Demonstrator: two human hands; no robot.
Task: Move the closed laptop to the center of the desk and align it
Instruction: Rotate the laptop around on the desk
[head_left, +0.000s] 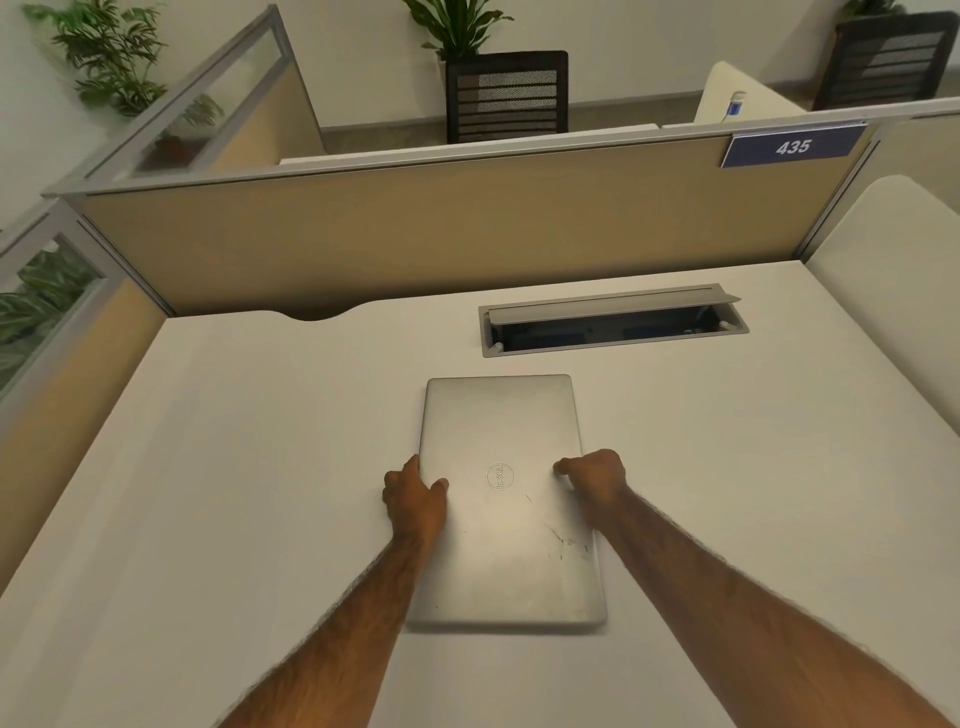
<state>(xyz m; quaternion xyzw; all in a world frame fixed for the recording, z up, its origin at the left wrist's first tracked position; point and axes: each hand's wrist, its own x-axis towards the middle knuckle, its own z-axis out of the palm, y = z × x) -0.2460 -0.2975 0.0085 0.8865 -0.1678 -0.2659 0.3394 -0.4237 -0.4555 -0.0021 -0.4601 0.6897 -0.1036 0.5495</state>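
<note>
A closed silver laptop (501, 436) lies flat on the white desk (208, 467), near the middle, with its long side running away from me. A round logo sits at its centre and scratches mark the near right part of the lid. My left hand (413, 493) grips the laptop's left edge, thumb on the lid. My right hand (595, 475) holds the right edge with the fingers curled over it. Both forearms reach in from the bottom of the view.
An open cable tray (613, 325) with a raised grey flap is set into the desk just behind the laptop. A tan partition (415, 228) with a blue "435" sign (792, 147) bounds the desk at the back and left. Black chairs and plants stand beyond.
</note>
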